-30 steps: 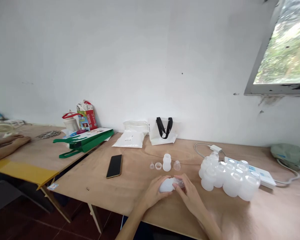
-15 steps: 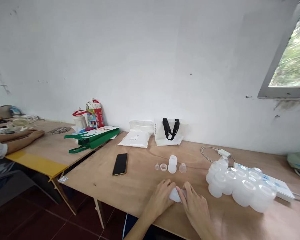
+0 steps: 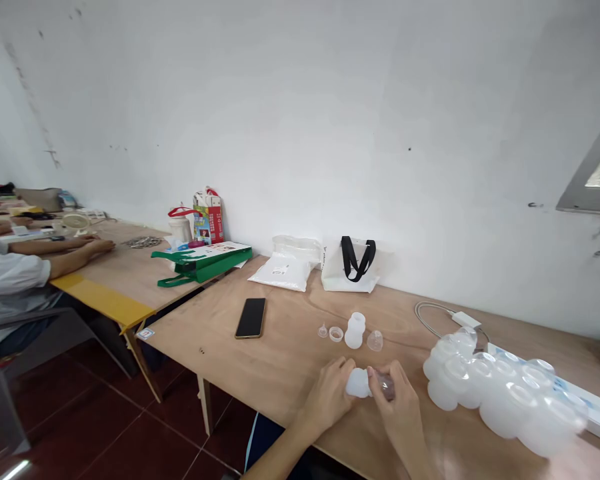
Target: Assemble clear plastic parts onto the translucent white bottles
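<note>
1. Grouped bottles [image 3: 503,393], toward the tabletop's [image 3: 275,377] right end: might be toppled if knocked by the right hand [image 3: 399,400].
2. Held bottle [image 3: 357,383], near the front edge: gripped by the left hand [image 3: 329,395], its clear cover [image 3: 387,385] by the right; might be dropped if squeezed unevenly.
3. Ring [image 3: 336,334], teat [image 3: 323,331], farther back: might be scattered if brushed.

Bottle [image 3: 357,383]: translucent white, rounded, held sideways near table's [image 3: 275,367] front edge. Clear cap [image 3: 387,387] at right end, partly hidden.
</note>
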`<action>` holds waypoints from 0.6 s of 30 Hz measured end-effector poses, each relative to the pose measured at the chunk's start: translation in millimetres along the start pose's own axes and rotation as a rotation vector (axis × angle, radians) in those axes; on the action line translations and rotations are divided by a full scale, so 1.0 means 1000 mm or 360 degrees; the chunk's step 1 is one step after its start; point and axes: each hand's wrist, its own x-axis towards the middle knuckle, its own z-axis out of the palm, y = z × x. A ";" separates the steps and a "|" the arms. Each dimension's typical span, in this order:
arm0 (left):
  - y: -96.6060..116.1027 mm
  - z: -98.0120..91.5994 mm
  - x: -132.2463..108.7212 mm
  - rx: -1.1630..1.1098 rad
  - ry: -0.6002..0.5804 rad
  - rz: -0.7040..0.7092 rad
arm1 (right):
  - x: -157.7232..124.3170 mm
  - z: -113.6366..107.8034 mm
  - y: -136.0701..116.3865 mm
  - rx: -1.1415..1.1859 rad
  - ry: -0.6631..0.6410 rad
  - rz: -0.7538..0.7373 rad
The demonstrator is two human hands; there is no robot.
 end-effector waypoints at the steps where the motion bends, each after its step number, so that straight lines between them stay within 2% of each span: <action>1: -0.001 0.001 0.000 0.0003 0.0001 0.0011 | 0.001 0.001 -0.001 -0.0079 -0.0001 -0.0051; 6: -0.001 0.004 0.000 -0.0016 0.0040 0.0015 | 0.009 0.003 -0.008 -0.0385 -0.0079 -0.0185; 12: -0.003 0.005 0.003 -0.0183 0.0124 0.0035 | 0.016 0.014 -0.023 -0.0244 0.0069 -0.0123; 16: -0.010 -0.003 0.000 -0.0461 0.0189 0.0093 | 0.014 0.025 -0.035 -0.0191 0.0000 -0.0111; 18: -0.013 -0.006 -0.001 -0.0562 0.0120 0.0044 | 0.014 0.032 -0.034 -0.0123 -0.0002 -0.0120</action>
